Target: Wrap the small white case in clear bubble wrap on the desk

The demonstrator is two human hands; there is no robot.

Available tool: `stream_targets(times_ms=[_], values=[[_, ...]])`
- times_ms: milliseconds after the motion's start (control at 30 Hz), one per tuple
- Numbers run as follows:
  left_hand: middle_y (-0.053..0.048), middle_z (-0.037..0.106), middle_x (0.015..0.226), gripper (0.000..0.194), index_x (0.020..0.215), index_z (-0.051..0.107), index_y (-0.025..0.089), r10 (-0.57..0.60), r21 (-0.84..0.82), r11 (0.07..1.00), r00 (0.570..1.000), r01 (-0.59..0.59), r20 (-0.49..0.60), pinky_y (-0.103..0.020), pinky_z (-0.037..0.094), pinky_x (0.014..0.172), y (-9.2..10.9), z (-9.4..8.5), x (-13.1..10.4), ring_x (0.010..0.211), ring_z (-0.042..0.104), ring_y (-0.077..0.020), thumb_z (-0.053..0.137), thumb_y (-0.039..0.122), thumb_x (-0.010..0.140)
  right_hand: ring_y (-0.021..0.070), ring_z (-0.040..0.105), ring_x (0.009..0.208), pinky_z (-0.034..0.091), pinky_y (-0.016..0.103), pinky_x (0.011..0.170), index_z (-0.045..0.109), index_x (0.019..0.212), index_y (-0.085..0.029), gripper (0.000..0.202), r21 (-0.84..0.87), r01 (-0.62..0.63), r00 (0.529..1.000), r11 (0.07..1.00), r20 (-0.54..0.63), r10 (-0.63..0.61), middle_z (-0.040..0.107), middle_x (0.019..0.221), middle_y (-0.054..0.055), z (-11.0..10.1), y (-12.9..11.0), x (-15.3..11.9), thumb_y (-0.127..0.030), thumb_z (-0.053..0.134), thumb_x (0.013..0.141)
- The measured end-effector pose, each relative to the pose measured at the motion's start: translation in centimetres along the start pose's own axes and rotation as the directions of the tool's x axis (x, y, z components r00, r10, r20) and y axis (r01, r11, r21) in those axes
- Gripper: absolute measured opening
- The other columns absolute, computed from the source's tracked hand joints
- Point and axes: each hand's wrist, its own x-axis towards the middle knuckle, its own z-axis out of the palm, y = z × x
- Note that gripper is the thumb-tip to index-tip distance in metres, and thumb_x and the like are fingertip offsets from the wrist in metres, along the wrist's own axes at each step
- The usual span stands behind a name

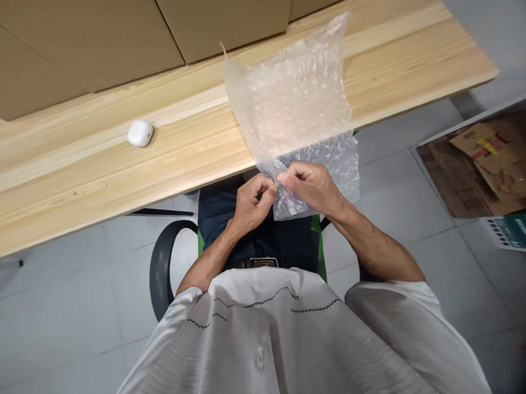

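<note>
A clear sheet of bubble wrap lies partly on the wooden table and hangs over its front edge above my lap. Its left side stands up in a fold. My left hand pinches the edge of the wrap near the table's front, thumb against curled fingers. Right beside it, my right hand is closed on the same edge, with the fingertips of both hands almost touching. Whether the wrap has one layer or more I cannot tell. A white earbud case rests on the table to the left, apart from both hands.
Large cardboard boxes stand along the back of the wooden table. A chair armrest is at my left. On the floor at the right, flattened cardboard lies beside a green and white box.
</note>
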Motion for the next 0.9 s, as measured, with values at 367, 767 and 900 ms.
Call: stream_targets(times_ms=[367, 767, 900], values=[[0.005, 0.062, 0.067, 0.066, 0.084, 0.069, 0.023, -0.23, -0.174, 0.961, 0.97, 0.214, -0.076, -0.026, 0.048, 0.061, 0.5, 0.3, 0.9, 0.059, 0.055, -0.0117, 0.082, 0.084, 0.106, 0.0131, 0.057, 0.056, 0.045, 0.028, 0.053, 0.075, 0.08, -0.026, 0.056, 0.446, 0.0, 0.999, 0.895, -0.044, 0.022, 0.072, 0.071, -0.002, 1.1, 1.0, -0.4, -0.075, 0.094, 0.101], [-0.011, 0.087, 0.138, 0.087, 0.151, 0.083, 0.028, 0.025, -0.238, 0.971, 0.997, -0.007, 0.074, -0.042, 0.071, 0.104, -1.6, 0.0, -0.4, 0.121, 0.088, -0.0305, 0.101, 0.084, 0.087, 0.0151, 0.075, 0.072, 0.067, 0.03, 0.066, 0.089, 0.097, -0.027, 0.042, 0.409, 0.123, 0.985, 0.904, -0.159, -0.062, 0.081, 0.096, 0.002, 1.6, 1.4, 0.3, -0.067, 0.089, 0.109], [-0.01, 0.088, 0.15, 0.088, 0.157, 0.083, 0.03, -0.049, -0.216, 0.975, 0.999, 0.046, -0.01, -0.048, 0.07, 0.118, -2.1, 0.4, -0.6, 0.14, 0.085, -0.0358, 0.104, 0.079, 0.087, 0.0194, 0.085, 0.091, 0.077, 0.035, 0.075, 0.092, 0.122, -0.029, 0.047, 0.369, 0.139, 0.99, 0.919, -0.083, -0.117, 0.084, 0.134, 0.008, 1.6, 0.1, -0.1, -0.074, 0.081, 0.112]])
